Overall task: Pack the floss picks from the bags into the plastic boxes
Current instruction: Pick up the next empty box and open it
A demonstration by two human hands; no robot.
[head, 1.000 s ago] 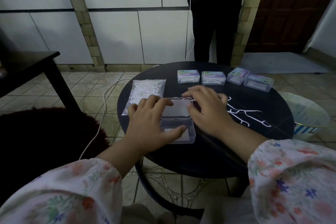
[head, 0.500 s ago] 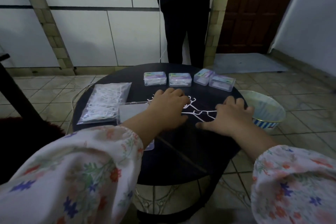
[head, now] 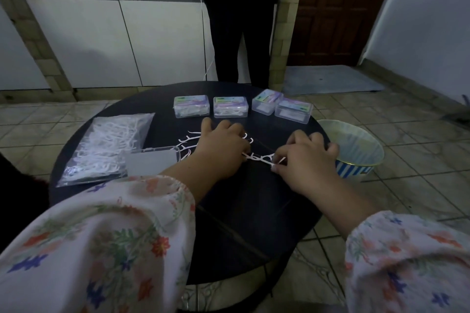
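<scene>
My right hand (head: 306, 160) pinches a floss pick (head: 278, 161) off the worktop (head: 254, 198); my left hand (head: 221, 150), fingers curled, covers loose picks (head: 187, 138) beside it.

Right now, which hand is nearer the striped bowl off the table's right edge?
Right. The right hand sits beside the striped bowl; the left hand lies further left, mid-table.

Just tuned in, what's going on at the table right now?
A person is gathering loose floss picks scattered on the round black table. The right hand pinches a pick, while the left hand rests over others. An open plastic box waits beside a bag of picks. Four closed boxes line the far edge.
</scene>
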